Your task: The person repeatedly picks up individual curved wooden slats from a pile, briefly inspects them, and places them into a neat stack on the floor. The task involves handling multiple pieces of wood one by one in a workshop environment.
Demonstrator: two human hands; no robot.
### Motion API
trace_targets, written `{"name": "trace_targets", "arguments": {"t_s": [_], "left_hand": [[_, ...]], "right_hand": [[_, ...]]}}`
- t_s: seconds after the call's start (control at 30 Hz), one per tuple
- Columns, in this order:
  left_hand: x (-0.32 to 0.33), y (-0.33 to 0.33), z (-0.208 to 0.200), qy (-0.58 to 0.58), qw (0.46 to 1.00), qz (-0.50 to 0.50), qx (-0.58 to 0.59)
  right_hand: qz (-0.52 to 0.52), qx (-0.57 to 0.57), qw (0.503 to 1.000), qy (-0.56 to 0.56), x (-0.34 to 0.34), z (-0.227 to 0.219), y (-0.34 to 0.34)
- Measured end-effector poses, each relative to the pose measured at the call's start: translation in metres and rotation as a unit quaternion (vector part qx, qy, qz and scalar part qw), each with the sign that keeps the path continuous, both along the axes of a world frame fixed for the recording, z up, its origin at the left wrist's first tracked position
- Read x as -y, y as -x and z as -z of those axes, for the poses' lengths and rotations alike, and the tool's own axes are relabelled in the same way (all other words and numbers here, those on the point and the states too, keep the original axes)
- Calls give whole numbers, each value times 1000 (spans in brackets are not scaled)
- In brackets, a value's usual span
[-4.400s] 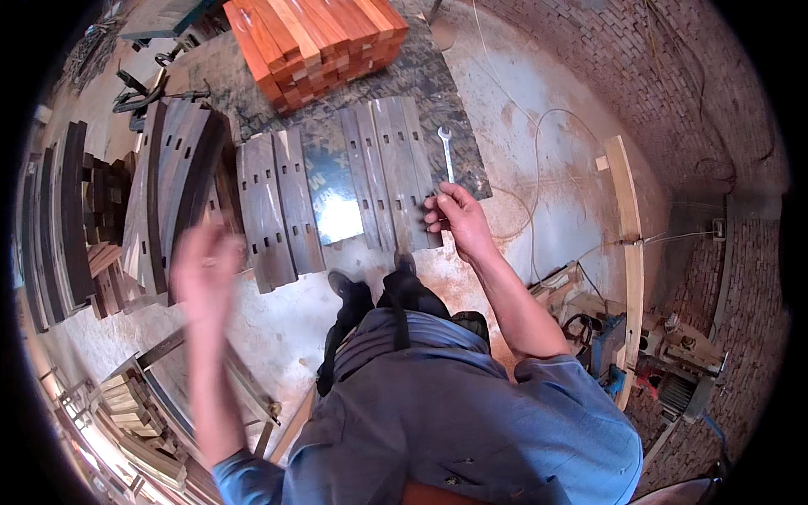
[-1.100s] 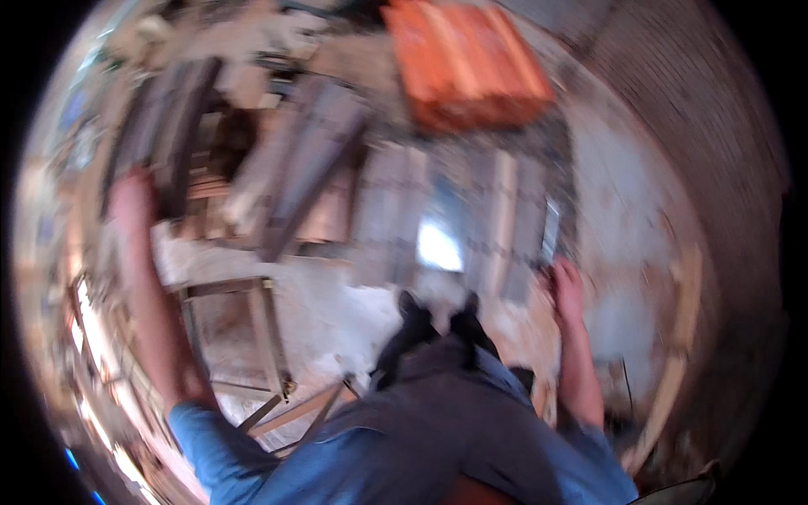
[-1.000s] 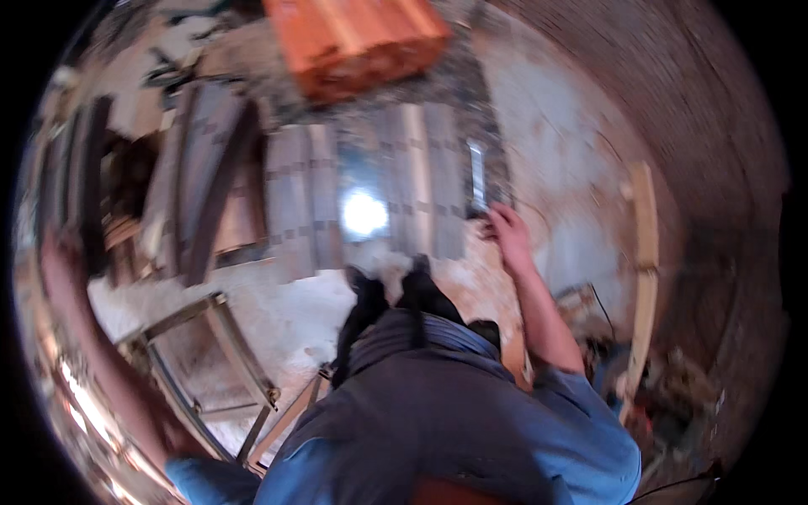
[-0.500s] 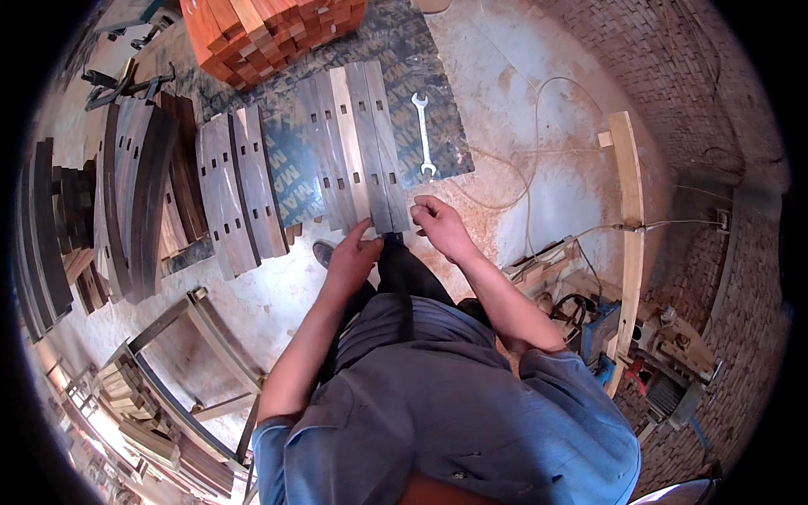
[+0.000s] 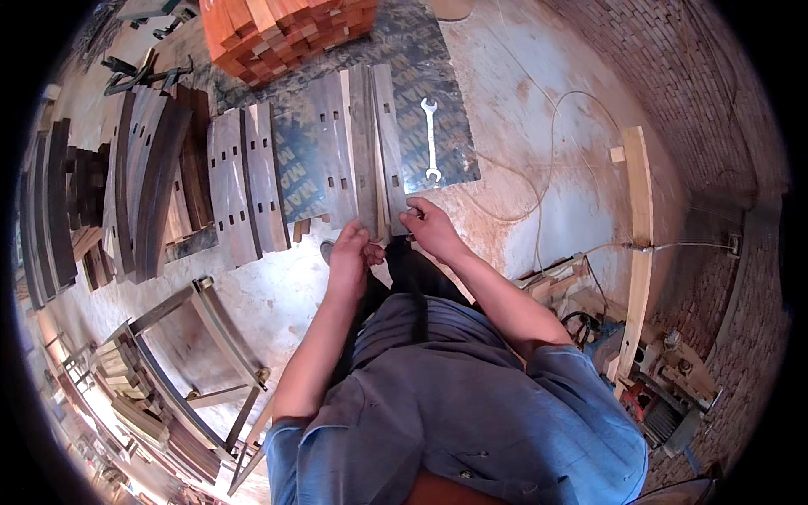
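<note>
Curved wooden slats with small rectangular slots lie side by side on a dark printed sheet (image 5: 295, 160) in front of me. My left hand (image 5: 352, 257) is closed on the near end of the middle grey-brown slat (image 5: 362, 143), which overlaps a paler slat beneath it. My right hand (image 5: 431, 227) pinches the near end of the rightmost slat (image 5: 387, 135), thumb and fingers on its edge. A narrow gap runs between these two slats. Further slotted slats (image 5: 338, 151) lie just left of the middle one. To the right rests an open-ended wrench (image 5: 432, 139).
Another group of slotted slats (image 5: 249, 181) lies left, beside taller stacks of curved boards (image 5: 151, 185). Reddish wood blocks (image 5: 286, 38) are piled at the far end. A metal frame (image 5: 223, 328) stands lower left. At right are an upright plank (image 5: 637, 244), a cable (image 5: 551, 151) and a motor (image 5: 669, 425).
My right hand has come down onto the rightmost slat's near end. The middle slat has shifted left over the pale one, and a gap has opened beside the rightmost slat.
</note>
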State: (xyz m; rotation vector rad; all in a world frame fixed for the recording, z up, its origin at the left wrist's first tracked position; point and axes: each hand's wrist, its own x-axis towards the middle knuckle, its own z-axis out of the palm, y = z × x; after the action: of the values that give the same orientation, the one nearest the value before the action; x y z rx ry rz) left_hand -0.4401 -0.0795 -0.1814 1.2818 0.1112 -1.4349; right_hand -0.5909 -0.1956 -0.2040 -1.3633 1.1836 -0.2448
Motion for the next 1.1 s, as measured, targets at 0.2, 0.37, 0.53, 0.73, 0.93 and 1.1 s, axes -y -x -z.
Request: {"name": "trace_targets", "arguments": {"t_s": [0.2, 0.37, 0.53, 0.73, 0.93, 1.1], "left_hand": [[-4, -26, -9, 26, 994, -13, -107], [-1, -31, -24, 28, 991, -9, -127], [-4, -37, -28, 71, 987, -1, -143], [-17, -43, -33, 138, 969, -34, -203], [-37, -57, -46, 148, 975, -49, -159], [-46, -70, -24, -36, 979, -9, 202]], "right_hand": [[47, 20, 997, -59, 6, -17, 1], [73, 20, 996, -49, 22, -16, 11], [101, 27, 993, -52, 36, -29, 6], [109, 57, 990, -69, 39, -41, -10], [74, 67, 993, -70, 38, -47, -25], [80, 94, 991, -56, 39, -50, -34]]}}
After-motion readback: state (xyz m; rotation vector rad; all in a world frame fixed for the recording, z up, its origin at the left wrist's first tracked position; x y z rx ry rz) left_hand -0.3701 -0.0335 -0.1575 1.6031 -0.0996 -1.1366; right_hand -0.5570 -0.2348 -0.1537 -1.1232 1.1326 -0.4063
